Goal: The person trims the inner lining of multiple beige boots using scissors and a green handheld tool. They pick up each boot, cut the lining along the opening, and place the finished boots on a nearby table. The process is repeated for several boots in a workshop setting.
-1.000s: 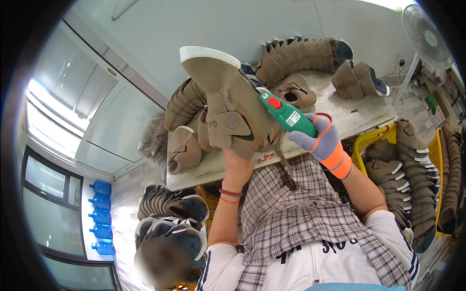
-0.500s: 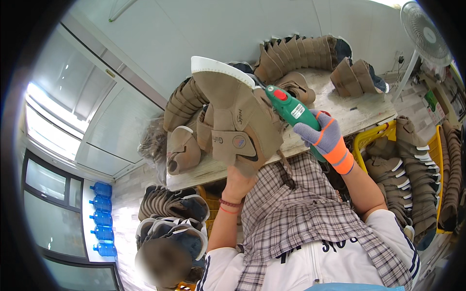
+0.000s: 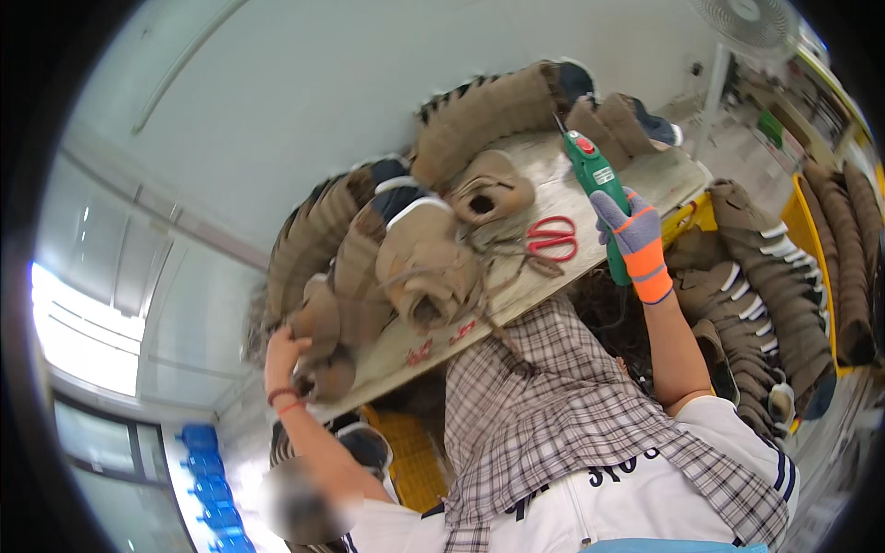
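Note:
My left hand, bare with red cords at the wrist, reaches to the left end of the table. Its fingers close on the edge of a brown shoe upper, partly hidden and blurred. My right hand, in a grey and orange glove, grips a green handheld power tool with a red button. The tool's thin dark tip points up and away, above the table. Between my hands, another brown shoe upper with a white edge stands on the table, its opening toward me.
Red-handled scissors lie on the worn table. Rows of nested brown uppers line its far side. Yellow crates of uppers stand at the right, a fan beyond. Blue water bottles stand at lower left.
My left hand has moved left and down from the shoe upper it held up before me, to the table's left end. My right hand still holds the tool, now apart from any upper. The view has turned.

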A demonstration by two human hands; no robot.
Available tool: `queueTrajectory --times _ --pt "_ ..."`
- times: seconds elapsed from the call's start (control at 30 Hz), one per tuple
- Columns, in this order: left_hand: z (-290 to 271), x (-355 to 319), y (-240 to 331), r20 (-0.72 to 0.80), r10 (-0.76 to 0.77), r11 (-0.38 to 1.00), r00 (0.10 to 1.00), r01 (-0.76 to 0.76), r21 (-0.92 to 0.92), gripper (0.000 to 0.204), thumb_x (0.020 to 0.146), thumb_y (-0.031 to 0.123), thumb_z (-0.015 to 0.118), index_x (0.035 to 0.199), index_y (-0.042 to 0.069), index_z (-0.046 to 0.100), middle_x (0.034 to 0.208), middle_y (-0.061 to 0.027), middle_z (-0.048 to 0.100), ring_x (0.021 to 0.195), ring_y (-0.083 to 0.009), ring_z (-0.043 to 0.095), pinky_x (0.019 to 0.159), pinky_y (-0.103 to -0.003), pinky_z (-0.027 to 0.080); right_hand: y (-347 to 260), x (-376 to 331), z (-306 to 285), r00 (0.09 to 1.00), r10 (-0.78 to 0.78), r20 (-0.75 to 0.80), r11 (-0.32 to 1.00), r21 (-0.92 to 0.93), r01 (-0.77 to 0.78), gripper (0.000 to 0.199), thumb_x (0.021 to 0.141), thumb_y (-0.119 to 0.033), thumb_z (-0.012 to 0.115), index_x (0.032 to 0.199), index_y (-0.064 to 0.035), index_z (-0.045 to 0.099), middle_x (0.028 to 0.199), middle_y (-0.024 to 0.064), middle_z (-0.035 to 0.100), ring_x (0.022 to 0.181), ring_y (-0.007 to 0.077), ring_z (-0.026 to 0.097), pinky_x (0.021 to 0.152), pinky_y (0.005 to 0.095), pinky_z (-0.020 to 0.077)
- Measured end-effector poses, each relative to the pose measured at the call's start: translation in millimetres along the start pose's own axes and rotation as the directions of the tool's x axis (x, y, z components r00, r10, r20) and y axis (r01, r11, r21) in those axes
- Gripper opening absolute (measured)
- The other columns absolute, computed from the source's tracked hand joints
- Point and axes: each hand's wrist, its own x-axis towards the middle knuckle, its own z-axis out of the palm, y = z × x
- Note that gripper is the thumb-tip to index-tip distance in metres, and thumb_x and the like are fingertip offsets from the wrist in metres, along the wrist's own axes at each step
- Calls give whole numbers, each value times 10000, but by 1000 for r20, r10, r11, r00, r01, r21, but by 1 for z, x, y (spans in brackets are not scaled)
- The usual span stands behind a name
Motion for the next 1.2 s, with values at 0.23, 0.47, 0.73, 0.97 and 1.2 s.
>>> queueTrajectory --times 0.23,0.47,0.73,0.97,1.2 --pt "43 11 327 -389 335 780 858 -484 -396 202 821 124 585 966 -8 636 948 -116 631 882 -214 597 787 -310 457 15 38 -69 964 -15 -267 989 135 53 304 778 -284 711 870 -34 566 594 0 515 477 66 481 430 208 383" --pt "295 109 517 507 433 -23 745 572 -820 631 832 241 630 1289 -70 326 1429 -194 200 1277 -325 275 1066 -421 225 25 43 -89 938 -30 -345 994 86 64 270 826 -272 653 874 -30 543 621 37 526 485 108 505 448 228 402" --pt "283 117 566 185 537 -56 823 253 -966 284 743 121 711 959 12 563 1004 -89 597 924 -195 542 861 -337 414 34 39 -96 944 -30 -327 996 73 57 254 814 -221 673 922 -20 561 630 3 515 497 75 472 455 214 390" --pt "99 95 436 138 469 -271 872 291 -918 170 848 88 575 1002 16 583 1056 -100 604 978 -250 564 920 -422 434 39 22 -60 938 -305 -167 887 -409 216 416 714 -256 764 1018 -20 606 701 47 621 552 93 559 529 237 453" --pt "24 76 275 216 309 -562 926 361 -745 186 932 70 388 960 -42 535 938 -133 618 911 -244 599 862 -399 499 7 -17 6 673 -658 337 425 -571 702 574 590 -378 803 1022 -51 612 724 114 634 596 271 605 562 338 491"
